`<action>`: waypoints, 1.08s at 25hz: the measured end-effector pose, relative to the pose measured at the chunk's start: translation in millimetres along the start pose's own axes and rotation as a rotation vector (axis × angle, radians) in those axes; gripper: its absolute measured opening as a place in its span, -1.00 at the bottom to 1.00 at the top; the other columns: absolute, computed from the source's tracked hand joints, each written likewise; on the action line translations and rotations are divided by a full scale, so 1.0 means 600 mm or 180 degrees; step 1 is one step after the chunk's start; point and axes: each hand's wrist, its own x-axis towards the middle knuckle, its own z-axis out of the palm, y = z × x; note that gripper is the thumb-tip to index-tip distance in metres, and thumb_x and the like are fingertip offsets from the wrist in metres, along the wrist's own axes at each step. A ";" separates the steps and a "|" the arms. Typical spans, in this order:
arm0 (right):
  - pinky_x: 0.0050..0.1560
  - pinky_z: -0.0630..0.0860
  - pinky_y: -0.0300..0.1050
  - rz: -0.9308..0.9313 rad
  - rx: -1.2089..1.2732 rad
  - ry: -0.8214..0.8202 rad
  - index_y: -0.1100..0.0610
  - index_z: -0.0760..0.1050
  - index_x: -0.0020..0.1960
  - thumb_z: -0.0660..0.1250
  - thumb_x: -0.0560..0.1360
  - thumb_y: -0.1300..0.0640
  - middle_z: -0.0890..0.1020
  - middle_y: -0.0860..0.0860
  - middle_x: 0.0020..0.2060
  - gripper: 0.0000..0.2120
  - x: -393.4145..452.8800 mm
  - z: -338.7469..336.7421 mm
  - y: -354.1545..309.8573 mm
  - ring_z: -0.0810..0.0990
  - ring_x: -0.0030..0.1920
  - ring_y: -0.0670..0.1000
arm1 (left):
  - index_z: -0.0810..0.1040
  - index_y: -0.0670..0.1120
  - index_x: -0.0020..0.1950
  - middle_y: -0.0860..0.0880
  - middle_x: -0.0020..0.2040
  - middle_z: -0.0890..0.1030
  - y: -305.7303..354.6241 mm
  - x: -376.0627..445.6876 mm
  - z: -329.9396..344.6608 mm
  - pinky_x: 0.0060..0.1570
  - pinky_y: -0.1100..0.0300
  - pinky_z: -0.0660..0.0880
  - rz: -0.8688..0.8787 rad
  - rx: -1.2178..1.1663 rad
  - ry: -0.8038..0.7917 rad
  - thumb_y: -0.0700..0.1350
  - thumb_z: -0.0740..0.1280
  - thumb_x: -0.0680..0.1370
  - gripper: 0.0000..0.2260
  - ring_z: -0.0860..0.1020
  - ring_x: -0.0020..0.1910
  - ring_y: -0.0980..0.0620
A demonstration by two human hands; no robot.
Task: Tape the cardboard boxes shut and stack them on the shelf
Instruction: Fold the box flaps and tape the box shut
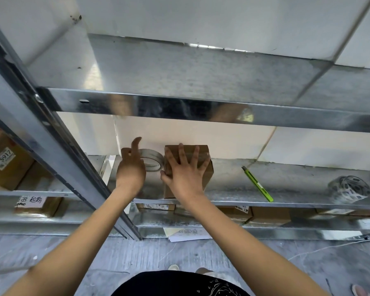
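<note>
Label (4, 158) "5917" on side carton (8, 165) — right hand (185, 175) flat atop box (203, 165)

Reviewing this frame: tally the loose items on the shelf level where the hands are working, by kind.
Cardboard box: 1, under the right hand
Tape roll: 1, at the left hand
Green utility knife: 1
Roll of printed labels: 1
Total: 4
</note>
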 end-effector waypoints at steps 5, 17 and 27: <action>0.35 -0.28 0.46 0.0147 0.0300 0.0166 -0.26 -0.20 0.51 -0.03 0.51 -0.34 -0.08 -0.05 0.55 -0.35 -0.008 -0.008 0.032 -0.22 0.50 0.31 | 0.42 -0.06 0.19 -0.10 -0.04 0.52 0.027 -0.025 0.038 -0.14 0.06 0.43 -0.2291 -0.2899 -0.1619 0.33 0.24 0.46 -0.47 0.47 -0.16 -0.05; 0.39 0.30 -0.03 0.0684 0.2534 0.1365 -0.06 0.12 0.52 -0.01 0.60 0.00 0.27 -0.05 0.48 -0.52 -0.051 0.030 0.220 0.28 0.46 0.03 | 0.41 -0.06 0.26 -0.14 0.07 0.59 0.177 -0.017 0.060 -0.12 0.12 0.30 0.0387 -0.0544 -0.0866 0.01 0.04 0.65 -0.71 0.53 0.00 -0.16; 0.47 0.04 0.08 0.0415 0.1380 0.0965 0.05 0.19 0.51 -0.10 0.60 -0.13 0.11 -0.03 0.53 -0.46 -0.036 0.077 0.199 0.03 0.53 0.03 | 0.35 -0.05 0.12 -0.08 -0.13 0.54 0.161 -0.020 0.069 -0.25 0.11 0.32 0.0584 0.0516 -0.0513 0.08 0.12 0.61 -0.77 0.55 -0.09 -0.18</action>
